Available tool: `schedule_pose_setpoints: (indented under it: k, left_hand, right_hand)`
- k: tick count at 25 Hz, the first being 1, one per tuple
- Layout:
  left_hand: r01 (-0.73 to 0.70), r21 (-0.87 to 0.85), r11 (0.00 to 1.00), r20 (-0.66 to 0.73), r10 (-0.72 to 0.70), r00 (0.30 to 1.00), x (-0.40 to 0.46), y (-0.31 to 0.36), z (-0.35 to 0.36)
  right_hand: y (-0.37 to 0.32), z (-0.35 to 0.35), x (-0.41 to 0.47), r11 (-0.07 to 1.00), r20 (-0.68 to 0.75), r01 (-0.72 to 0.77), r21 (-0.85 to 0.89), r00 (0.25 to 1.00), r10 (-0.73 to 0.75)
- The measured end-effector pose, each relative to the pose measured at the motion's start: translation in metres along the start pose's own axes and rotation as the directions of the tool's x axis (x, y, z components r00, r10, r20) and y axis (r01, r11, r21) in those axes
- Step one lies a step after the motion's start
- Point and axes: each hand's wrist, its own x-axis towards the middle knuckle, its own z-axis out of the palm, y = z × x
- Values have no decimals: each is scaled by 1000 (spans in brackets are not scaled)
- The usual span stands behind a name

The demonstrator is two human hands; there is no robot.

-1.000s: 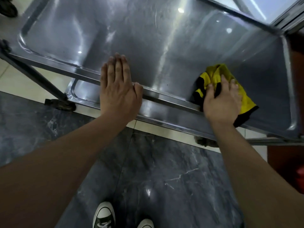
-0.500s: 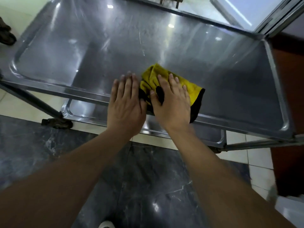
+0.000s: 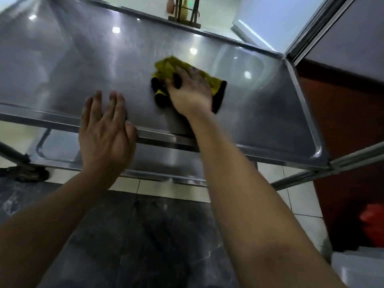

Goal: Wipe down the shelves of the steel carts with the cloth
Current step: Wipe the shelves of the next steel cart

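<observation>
**Top shelf, mid-wipe**

Steel cart [image 3: 301,100]: top shelf [image 3: 83,69] fills the view, raised rim all round; a lower shelf [image 3: 162,161] shows beneath the near edge. Left hand [image 3: 104,140] lies flat and open across the near rim, gripping nothing, probably bracing the cart so it won't roll. Right hand [image 3: 190,93] presses palm-down on the bunched yellow-and-black cloth [image 3: 209,82], fingers spread rather than closed round it (pressure, not a grip). Cloth sits mid-shelf, right of centre, clear of every edge.
</observation>
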Motion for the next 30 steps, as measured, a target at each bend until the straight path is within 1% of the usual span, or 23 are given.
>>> schedule_pose_setpoints:
  k: [2, 3, 5, 6, 7, 8, 9, 11, 12, 13, 14, 15, 17, 18, 19, 20, 22, 23, 24, 26, 28, 29, 30]
  left_hand:
    - [1, -14, 1000, -35, -1, 999, 0, 7, 2]
    - [3, -6, 1000, -26, -3, 1000, -2, 8, 0]
    - [23, 56, 998, 47, -26, 999, -3, 11, -6]
    - [41, 103, 994, 83, -50, 995, -2, 15, -8]
    - [36, 136, 990, 109, -51, 993, 1, 24, -9]
    - [-20, 158, 987, 122, 0, 992, 6, 39, -9]
    - [-124, 170, 978, 136, 101, 986, 12, 59, -5]
    - [-347, 139, 928, 185, 319, 929, 22, 98, 8]
    - [-398, 108, 911, 218, 369, 904, 25, 110, 13]
    - [-414, 90, 906, 243, 383, 891, 26, 116, 16]
    - [-403, 89, 911, 254, 371, 893, 25, 111, 18]
    - [-393, 84, 916, 242, 364, 899, 24, 108, 19]
    - [-384, 70, 921, 214, 362, 907, 24, 104, 17]
    - [-385, 54, 922, 206, 367, 907, 26, 107, 16]
    - [-383, 33, 923, 213, 367, 905, 28, 108, 16]
    - [-380, 15, 925, 226, 367, 902, 29, 110, 15]
    - [-371, 20, 928, 225, 358, 906, 26, 113, 16]
    - [-367, 26, 930, 212, 353, 911, 26, 113, 17]
    - [-357, 21, 934, 204, 346, 916, 26, 112, 17]
    - [-360, 17, 933, 210, 348, 913, 26, 111, 16]
    - [-367, 15, 930, 211, 355, 911, 25, 110, 15]
    - [-373, 10, 928, 218, 361, 907, 26, 109, 15]
    - [-377, 10, 926, 228, 365, 903, 25, 110, 15]
  right_hand:
    - [71, -21, -3, 991, -95, -126, -52, 988, 121]
    - [107, -31, -8, 979, -120, -189, -79, 977, 179]
    - [162, -48, -18, 953, -157, -284, -105, 951, 266]
    - [175, -49, -19, 947, -169, -305, -99, 943, 286]
    - [180, -47, -18, 947, -182, -307, -93, 940, 287]
    - [180, -46, -16, 950, -197, -299, -94, 941, 276]
    - [178, -46, -16, 951, -198, -293, -98, 942, 270]
    - [172, -47, -16, 952, -185, -293, -90, 944, 273]
    - [170, -47, -16, 943, -182, -321, -86, 936, 302]
    - [166, -47, -18, 932, -179, -350, -97, 927, 330]
    - [154, -42, -20, 933, -167, -344, -103, 931, 324]
    - [146, -41, -21, 952, -159, -290, -98, 949, 273]
    - [145, -36, -30, 993, -122, -85, -88, 990, 74]
    - [158, -42, -31, 998, -97, -22, -61, 995, 16]
    - [178, -54, -29, 999, -85, -11, -44, 996, 7]
    - [202, -69, -26, 996, -91, -70, -55, 994, 65]
    - [244, -91, -27, 951, -159, -288, -115, 950, 269]
    - [253, -91, -32, 933, -182, -340, -116, 931, 317]
    - [254, -85, -39, 936, -194, -335, -106, 930, 311]
    - [250, -64, -62, 971, -235, -227, -78, 950, 203]
    - [255, -65, -67, 988, -180, -148, -53, 974, 136]
    - [261, -77, -58, 985, -149, -166, -48, 976, 157]
    - [266, -89, -48, 973, -130, -221, -73, 969, 211]
